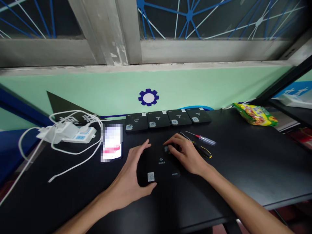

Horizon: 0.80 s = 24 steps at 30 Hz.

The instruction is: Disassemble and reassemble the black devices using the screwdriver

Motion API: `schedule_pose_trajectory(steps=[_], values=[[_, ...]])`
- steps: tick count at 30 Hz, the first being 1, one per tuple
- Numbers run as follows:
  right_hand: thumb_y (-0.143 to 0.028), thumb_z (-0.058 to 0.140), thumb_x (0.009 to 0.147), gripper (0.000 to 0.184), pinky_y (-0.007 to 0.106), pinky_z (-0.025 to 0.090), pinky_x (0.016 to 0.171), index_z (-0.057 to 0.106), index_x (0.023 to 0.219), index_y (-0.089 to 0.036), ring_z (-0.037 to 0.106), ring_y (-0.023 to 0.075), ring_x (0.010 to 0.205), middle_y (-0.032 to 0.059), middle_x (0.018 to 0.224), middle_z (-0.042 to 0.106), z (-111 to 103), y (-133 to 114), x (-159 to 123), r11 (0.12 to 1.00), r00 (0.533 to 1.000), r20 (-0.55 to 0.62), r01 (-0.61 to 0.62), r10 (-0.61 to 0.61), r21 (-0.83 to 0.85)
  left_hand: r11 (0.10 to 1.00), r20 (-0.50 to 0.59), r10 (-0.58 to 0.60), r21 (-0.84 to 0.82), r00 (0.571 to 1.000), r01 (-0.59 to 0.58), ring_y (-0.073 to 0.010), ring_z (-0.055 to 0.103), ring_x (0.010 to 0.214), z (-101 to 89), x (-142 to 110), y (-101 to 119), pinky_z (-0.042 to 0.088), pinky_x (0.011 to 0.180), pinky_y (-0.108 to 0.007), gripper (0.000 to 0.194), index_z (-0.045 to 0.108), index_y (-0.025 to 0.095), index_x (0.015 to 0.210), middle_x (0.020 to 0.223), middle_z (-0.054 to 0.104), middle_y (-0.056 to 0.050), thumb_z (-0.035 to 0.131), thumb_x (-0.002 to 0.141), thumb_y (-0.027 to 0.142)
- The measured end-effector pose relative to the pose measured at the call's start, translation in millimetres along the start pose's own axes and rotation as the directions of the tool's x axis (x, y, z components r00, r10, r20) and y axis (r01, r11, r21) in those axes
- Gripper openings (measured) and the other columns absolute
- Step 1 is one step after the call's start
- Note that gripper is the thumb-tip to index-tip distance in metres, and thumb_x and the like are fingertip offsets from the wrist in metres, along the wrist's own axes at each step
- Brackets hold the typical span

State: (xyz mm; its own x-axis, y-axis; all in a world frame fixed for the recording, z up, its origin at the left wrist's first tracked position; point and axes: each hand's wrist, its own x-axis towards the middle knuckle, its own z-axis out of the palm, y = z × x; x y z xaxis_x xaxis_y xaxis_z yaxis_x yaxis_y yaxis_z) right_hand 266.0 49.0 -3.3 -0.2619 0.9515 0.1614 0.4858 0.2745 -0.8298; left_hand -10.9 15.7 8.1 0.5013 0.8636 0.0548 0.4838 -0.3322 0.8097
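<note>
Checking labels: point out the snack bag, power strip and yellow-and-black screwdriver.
Snack bag [256,116]: head view, middle of its front.
Power strip [85,139]: head view, its white casing.
Yellow-and-black screwdriver [204,151]: head view, its handle.

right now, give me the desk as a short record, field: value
left hand: open around the left side of the near box, contact unclear
right hand: fingers bent at the sticker on the box's far end
back row: four black boxes along the wall
tools: red screwdriver and yellow screwdriver, right of the near box
left side: phone, screen blurred; power strip with white cables
far right: snack bag
</note>
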Motion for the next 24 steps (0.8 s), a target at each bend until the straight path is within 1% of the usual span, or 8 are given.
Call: schedule_pose_trajectory(steps=[4, 6, 8, 11, 13, 15, 19, 24], values=[[-0.023, 0.057, 0.11, 0.026, 0.039, 0.048, 0.079, 0.082, 0.118, -0.024, 0.065, 0.0235, 0.087, 0.0084, 0.109, 0.07, -1.0, 2.9, 0.2, 1.0, 1.0, -0.023, 0.012, -0.012, -0.01, 0.996, 0.015, -0.054, -0.071, 0.998, 0.055, -0.0448, 0.041, 0.16, -2.4, -0.8, 0.5, 0.039, 0.126, -0.077, 0.107, 0.017, 0.047, 0.176, 0.178, 0.035, -0.012, 0.085, 0.093, 0.04], [-0.022, 0.054, 0.111, 0.028, 0.04, 0.049, 0.082, 0.082, 0.117, -0.024, 0.067, 0.0248, 0.091, 0.0088, 0.109, 0.071, -1.8, 5.0, 0.7, 1.0, 0.998, -0.052, 0.019, -0.02, -0.015, 0.985, 0.006, -0.118, -0.127, 0.993, 0.118, -0.0446, 0.041, 0.161, -2.1, -0.4, 0.0, 0.043, 0.124, -0.075, 0.092, 0.02, 0.046, 0.176, 0.179, 0.036, -0.012, 0.076, 0.102, 0.048], [-0.02, 0.052, 0.11, 0.03, 0.041, 0.05, 0.084, 0.081, 0.115, -0.024, 0.069, 0.0259, 0.095, 0.0089, 0.11, 0.074, -2.5, 7.4, 1.4, 1.0, 0.997, -0.07, 0.014, -0.015, -0.013, 0.975, -0.021, -0.162, -0.156, 0.987, 0.157, -0.0422, 0.043, 0.161, -1.0, 0.6, -0.9, 0.043, 0.125, -0.073, 0.074, 0.025, 0.045, 0.175, 0.177, 0.042, -0.01, 0.063, 0.111, 0.05], [-0.018, 0.052, 0.108, 0.03, 0.041, 0.051, 0.088, 0.081, 0.115, -0.023, 0.072, 0.0265, 0.101, 0.0078, 0.112, 0.079, -2.9, 10.9, 2.6, 1.0, 0.997, -0.067, -0.025, 0.026, 0.013, 0.979, -0.073, -0.154, -0.146, 0.985, 0.142, -0.036, 0.051, 0.157, 0.9, 2.4, -3.2, 0.039, 0.13, -0.068, 0.057, 0.032, 0.041, 0.173, 0.171, 0.052, -0.009, 0.047, 0.118, 0.046], [-0.017, 0.054, 0.106, 0.029, 0.039, 0.051, 0.087, 0.081, 0.114, -0.023, 0.073, 0.0255, 0.1, 0.0065, 0.111, 0.08, -2.7, 12.5, 3.1, 0.998, 0.996, -0.058, -0.063, 0.064, 0.022, 0.985, -0.088, -0.133, -0.126, 0.987, 0.121, -0.0342, 0.055, 0.154, 2.0, 3.4, -5.5, 0.039, 0.13, -0.066, 0.054, 0.033, 0.038, 0.172, 0.169, 0.055, -0.01, 0.043, 0.119, 0.043], [-0.018, 0.056, 0.105, 0.028, 0.037, 0.05, 0.081, 0.081, 0.114, -0.023, 0.071, 0.0235, 0.091, 0.0054, 0.107, 0.08, -2.5, 13.3, 3.2, 0.996, 0.995, -0.048, -0.091, 0.092, 0.019, 0.988, -0.091, -0.123, -0.104, 0.988, 0.114, -0.0334, 0.056, 0.153, 3.0, 3.9, -7.9, 0.041, 0.129, -0.066, 0.054, 0.033, 0.037, 0.172, 0.167, 0.056, -0.011, 0.042, 0.119, 0.043], [-0.02, 0.056, 0.104, 0.027, 0.034, 0.047, 0.072, 0.082, 0.113, -0.023, 0.067, 0.0195, 0.077, 0.0036, 0.098, 0.078, -2.8, 13.4, 3.0, 0.99, 0.991, -0.029, -0.126, 0.128, 0.058, 0.989, -0.094, -0.135, -0.075, 0.986, 0.128, -0.032, 0.056, 0.153, 4.9, 3.8, -11.8, 0.044, 0.128, -0.064, 0.053, 0.033, 0.04, 0.17, 0.167, 0.056, -0.009, 0.044, 0.118, 0.043], [-0.022, 0.057, 0.104, 0.026, 0.031, 0.045, 0.066, 0.081, 0.113, -0.022, 0.066, 0.0185, 0.071, 0.0013, 0.083, 0.073, -4.1, 12.4, 3.3, 0.98, 0.987, 0.001, -0.159, 0.16, 0.123, 0.991, -0.097, -0.121, -0.06, 0.988, 0.116, -0.032, 0.058, 0.152, 5.6, 4.2, -13.1, 0.048, 0.126, -0.064, 0.054, 0.032, 0.042, 0.17, 0.166, 0.056, -0.008, 0.044, 0.117, 0.042]])
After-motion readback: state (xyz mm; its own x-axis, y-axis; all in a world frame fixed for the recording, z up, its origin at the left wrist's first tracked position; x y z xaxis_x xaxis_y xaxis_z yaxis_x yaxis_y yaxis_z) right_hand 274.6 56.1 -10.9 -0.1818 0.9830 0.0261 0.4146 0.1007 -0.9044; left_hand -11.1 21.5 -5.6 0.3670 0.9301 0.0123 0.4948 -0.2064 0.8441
